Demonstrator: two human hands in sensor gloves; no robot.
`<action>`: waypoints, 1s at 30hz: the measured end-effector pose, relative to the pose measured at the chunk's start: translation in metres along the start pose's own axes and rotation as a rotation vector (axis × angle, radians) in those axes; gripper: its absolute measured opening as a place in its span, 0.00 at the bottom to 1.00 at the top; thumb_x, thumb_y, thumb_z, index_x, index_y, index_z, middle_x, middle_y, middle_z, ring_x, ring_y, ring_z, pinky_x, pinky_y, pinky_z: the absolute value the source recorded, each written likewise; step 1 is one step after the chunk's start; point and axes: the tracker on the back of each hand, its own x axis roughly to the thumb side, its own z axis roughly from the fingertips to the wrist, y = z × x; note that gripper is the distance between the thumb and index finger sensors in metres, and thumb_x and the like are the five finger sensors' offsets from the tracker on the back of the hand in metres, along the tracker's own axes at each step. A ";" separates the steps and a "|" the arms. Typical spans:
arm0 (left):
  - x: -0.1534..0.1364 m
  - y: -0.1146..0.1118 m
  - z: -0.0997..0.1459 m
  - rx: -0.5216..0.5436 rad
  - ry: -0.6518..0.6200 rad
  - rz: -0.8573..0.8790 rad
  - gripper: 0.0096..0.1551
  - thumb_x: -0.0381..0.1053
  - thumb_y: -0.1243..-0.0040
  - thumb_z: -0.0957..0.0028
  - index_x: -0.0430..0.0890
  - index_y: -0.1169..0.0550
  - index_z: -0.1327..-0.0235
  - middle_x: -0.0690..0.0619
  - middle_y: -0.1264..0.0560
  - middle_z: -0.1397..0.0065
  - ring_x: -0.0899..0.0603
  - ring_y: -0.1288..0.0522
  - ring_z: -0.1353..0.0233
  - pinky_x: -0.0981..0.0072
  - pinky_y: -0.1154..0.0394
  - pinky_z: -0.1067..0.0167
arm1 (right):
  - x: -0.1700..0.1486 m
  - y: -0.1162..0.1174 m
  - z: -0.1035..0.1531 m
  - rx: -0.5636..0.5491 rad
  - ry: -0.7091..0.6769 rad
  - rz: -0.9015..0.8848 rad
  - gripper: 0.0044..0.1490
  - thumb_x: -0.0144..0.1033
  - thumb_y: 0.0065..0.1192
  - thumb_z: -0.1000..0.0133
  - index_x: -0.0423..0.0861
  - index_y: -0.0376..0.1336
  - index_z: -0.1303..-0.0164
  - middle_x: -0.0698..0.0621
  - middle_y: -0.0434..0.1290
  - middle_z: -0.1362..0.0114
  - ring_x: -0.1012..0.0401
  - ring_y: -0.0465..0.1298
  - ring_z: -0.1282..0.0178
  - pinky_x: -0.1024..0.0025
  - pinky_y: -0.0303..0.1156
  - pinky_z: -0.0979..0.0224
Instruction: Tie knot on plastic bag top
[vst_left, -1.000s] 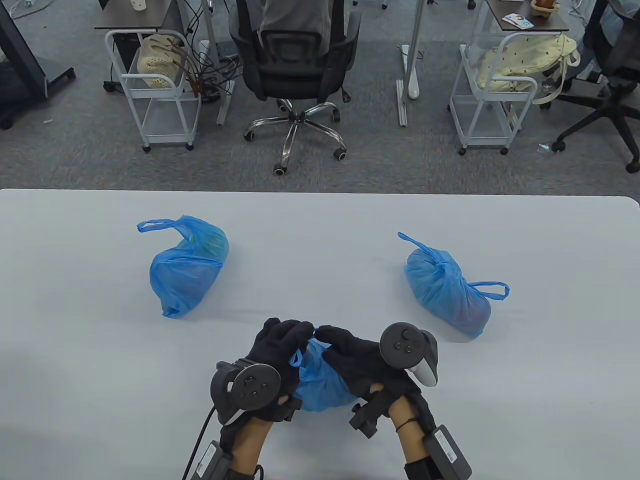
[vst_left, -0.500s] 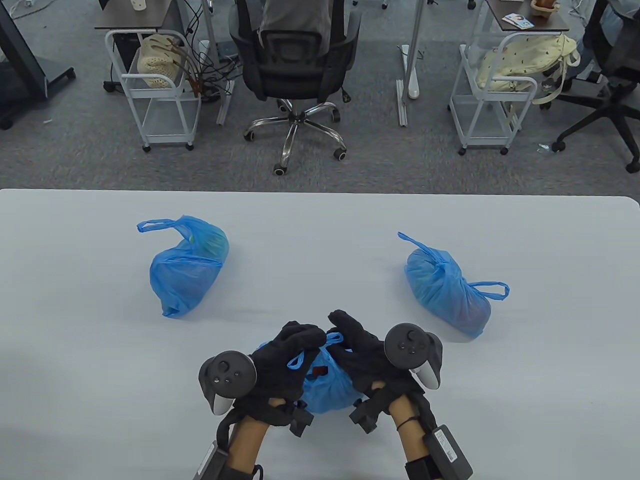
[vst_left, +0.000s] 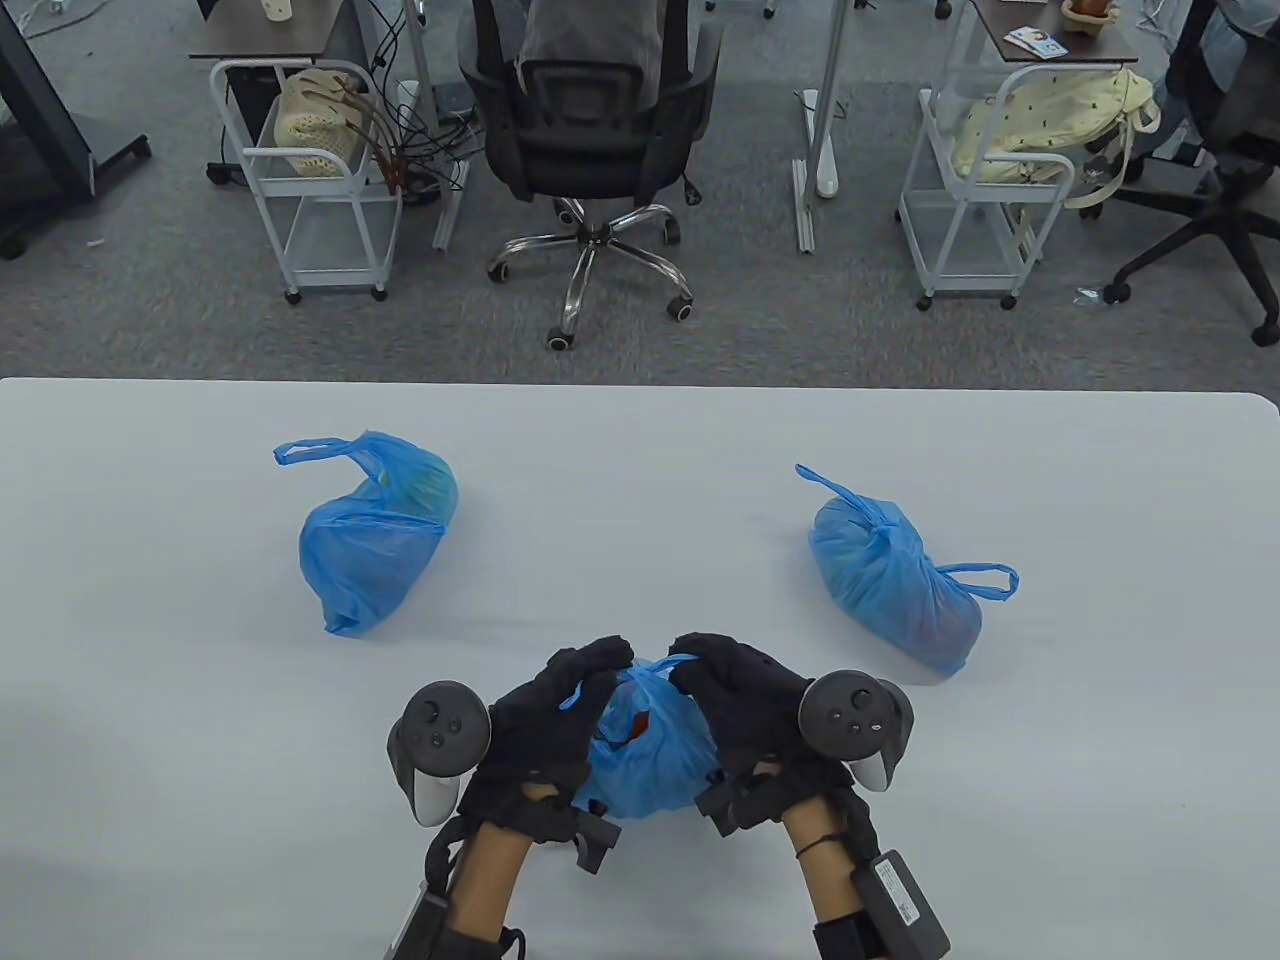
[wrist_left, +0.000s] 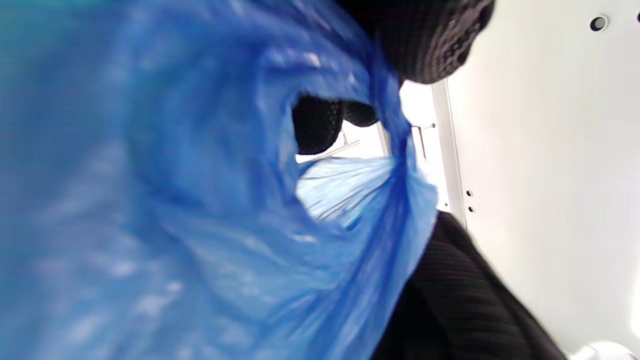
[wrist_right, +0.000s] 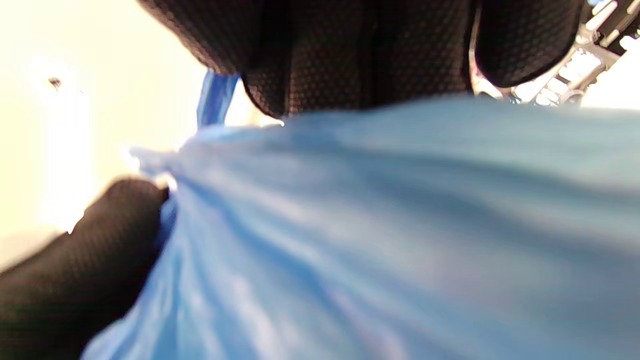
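Observation:
A filled blue plastic bag (vst_left: 650, 755) sits at the near middle of the white table (vst_left: 640, 470), with something red showing through its top. My left hand (vst_left: 560, 700) pinches the bag's left handle loop (vst_left: 572, 697). My right hand (vst_left: 735, 690) pinches the right handle (vst_left: 668, 663). Both hands flank the bag, fingertips nearly meeting above it. The left wrist view is filled by the blue bag (wrist_left: 200, 210), with gloved fingers (wrist_left: 425, 45) at the top. In the right wrist view, curled fingers (wrist_right: 350, 55) grip the bag (wrist_right: 380, 235).
Two other blue bags lie further back: one at the left (vst_left: 375, 535) and one at the right (vst_left: 895, 580) with its top knotted. Beyond the table edge stand an office chair (vst_left: 590, 140) and two white carts (vst_left: 310, 180) (vst_left: 985, 190).
Both hands have drawn slightly apart and lower, pulling the handles outward. The left hand rolled so its tracker faces up. The bag's top is more exposed between them.

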 end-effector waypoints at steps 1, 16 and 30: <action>0.000 0.000 0.000 0.005 0.003 -0.003 0.26 0.57 0.48 0.45 0.50 0.19 0.38 0.49 0.15 0.38 0.37 0.15 0.38 0.44 0.37 0.27 | 0.001 -0.001 0.000 -0.011 -0.011 -0.006 0.23 0.42 0.61 0.43 0.40 0.73 0.47 0.45 0.84 0.55 0.46 0.85 0.53 0.36 0.71 0.43; -0.006 0.010 0.001 0.079 0.172 -0.198 0.27 0.58 0.48 0.45 0.49 0.16 0.41 0.48 0.13 0.40 0.35 0.16 0.38 0.40 0.36 0.29 | -0.002 -0.013 0.000 -0.107 0.026 0.172 0.25 0.46 0.63 0.47 0.37 0.79 0.72 0.52 0.83 0.81 0.54 0.87 0.76 0.43 0.79 0.55; -0.014 0.012 0.001 0.092 0.319 -0.467 0.26 0.58 0.47 0.46 0.50 0.15 0.43 0.49 0.12 0.41 0.35 0.14 0.41 0.37 0.29 0.36 | -0.012 -0.017 0.002 -0.097 0.028 0.507 0.25 0.47 0.64 0.50 0.38 0.80 0.79 0.55 0.82 0.86 0.58 0.87 0.82 0.47 0.81 0.59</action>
